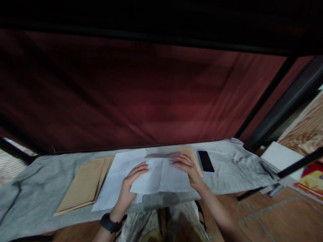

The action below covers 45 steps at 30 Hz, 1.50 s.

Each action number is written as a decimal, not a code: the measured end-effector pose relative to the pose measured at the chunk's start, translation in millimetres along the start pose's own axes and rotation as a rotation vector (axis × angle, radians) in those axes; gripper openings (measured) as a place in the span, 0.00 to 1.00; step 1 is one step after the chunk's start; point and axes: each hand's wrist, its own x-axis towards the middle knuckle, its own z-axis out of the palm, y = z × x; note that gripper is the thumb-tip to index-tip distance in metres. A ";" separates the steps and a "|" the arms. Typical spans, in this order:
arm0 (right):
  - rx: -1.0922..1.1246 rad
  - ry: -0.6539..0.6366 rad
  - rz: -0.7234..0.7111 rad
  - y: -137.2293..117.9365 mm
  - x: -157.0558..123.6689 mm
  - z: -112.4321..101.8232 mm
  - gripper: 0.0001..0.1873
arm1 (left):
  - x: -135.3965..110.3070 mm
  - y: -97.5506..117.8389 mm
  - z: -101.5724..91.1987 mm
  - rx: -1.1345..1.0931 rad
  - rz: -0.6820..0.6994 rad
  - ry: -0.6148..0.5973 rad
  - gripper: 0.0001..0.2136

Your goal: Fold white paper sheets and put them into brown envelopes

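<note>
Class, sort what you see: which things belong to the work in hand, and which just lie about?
Likely part of the job:
creased white sheet, with the left hand and right hand on it
white paper, partly covered by it
brown paper stack
brown paper piece, by the right hand

Seemingly just lying about:
phone
red-and-yellow item, far right

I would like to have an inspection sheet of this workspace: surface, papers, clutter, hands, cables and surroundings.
Surface: grey cloth, wrinkled.
Papers: creased white sheet between the hands; white paper partly behind it; brown paper stack at left; brown piece partly behind the right hand.
Clutter: phone, dark screen up.
Hands: left hand and right hand both touch the creased sheet; dark wristband on left wrist.
Cables: nothing certain seen.
Surroundings: dark red panel ahead, tiled floor below.
</note>
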 end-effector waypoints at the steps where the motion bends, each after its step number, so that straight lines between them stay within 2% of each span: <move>1: 0.007 -0.031 0.003 -1.6 -7.5 1.3 0.19 | -8.2 -2.7 2.7 0.027 0.028 -0.002 0.14; 3: 0.073 -0.102 0.044 -9.3 -16.9 -0.9 0.21 | -17.5 -0.8 4.5 0.074 0.055 0.000 0.15; 5: 0.167 -0.112 0.134 -20.3 -15.1 -9.1 0.20 | -13.7 10.9 1.1 0.123 0.029 0.042 0.14; 8: 0.276 0.074 0.340 -31.8 6.6 -24.3 0.15 | 12.7 34.6 -7.7 0.183 -0.116 0.183 0.12; 10: 0.337 0.285 0.499 -30.1 25.3 -29.9 0.12 | 31.8 44.2 -10.2 0.104 -0.242 0.263 0.21; 11: 0.378 0.349 0.553 -25.9 33.6 -30.5 0.12 | 38.2 45.4 -9.5 0.019 -0.311 0.263 0.25; 14: 0.481 0.385 0.661 -2.2 48.0 -24.0 0.15 | 37.3 34.6 1.4 -0.268 -0.560 0.168 0.28; 17: 0.558 0.334 0.774 26.8 46.2 -10.4 0.20 | 12.3 10.6 22.0 -0.415 -0.782 0.091 0.24; 20: 0.445 0.338 0.701 45.7 31.0 6.6 0.22 | -15.9 -14.6 45.1 -0.361 -0.841 0.190 0.23; 22: 0.289 0.357 0.636 48.6 13.3 21.1 0.24 | -29.2 -29.0 58.6 -0.264 -0.830 0.254 0.23; 24: 0.147 0.311 0.565 44.1 -11.0 38.8 0.25 | -38.0 -40.8 69.0 -0.168 -0.806 0.274 0.22; 27: 0.060 0.055 0.455 28.6 -55.7 65.4 0.24 | -47.2 -53.6 78.6 -0.093 -0.796 0.287 0.18; 30: -0.068 -0.209 0.370 12.8 -97.6 80.5 0.26 | -55.0 -62.7 83.2 -0.059 -0.815 0.306 0.15; 33: -0.187 -0.433 0.241 5.2 -123.0 79.4 0.35 | -59.9 -70.3 87.5 -0.029 -0.829 0.301 0.13; 35: -0.238 -0.496 0.192 4.6 -129.2 73.5 0.36 | -60.8 -74.4 91.3 -0.017 -0.832 0.286 0.12; 38: -0.285 -0.477 0.185 6.3 -127.9 64.4 0.31 | -60.0 -78.2 95.3 -0.002 -0.836 0.258 0.11; 41: -0.291 -0.468 0.168 6.0 -122.7 57.5 0.30 | -59.9 -74.7 90.0 0.020 -0.855 0.228 0.11; 43: -0.283 -0.474 0.149 3.9 -120.6 53.5 0.29 | -61.8 -65.0 81.9 0.077 -0.854 0.201 0.12; 45: -0.273 -0.484 0.131 0.8 -120.5 50.2 0.28 | -65.1 -49.0 75.6 0.247 -0.757 0.161 0.15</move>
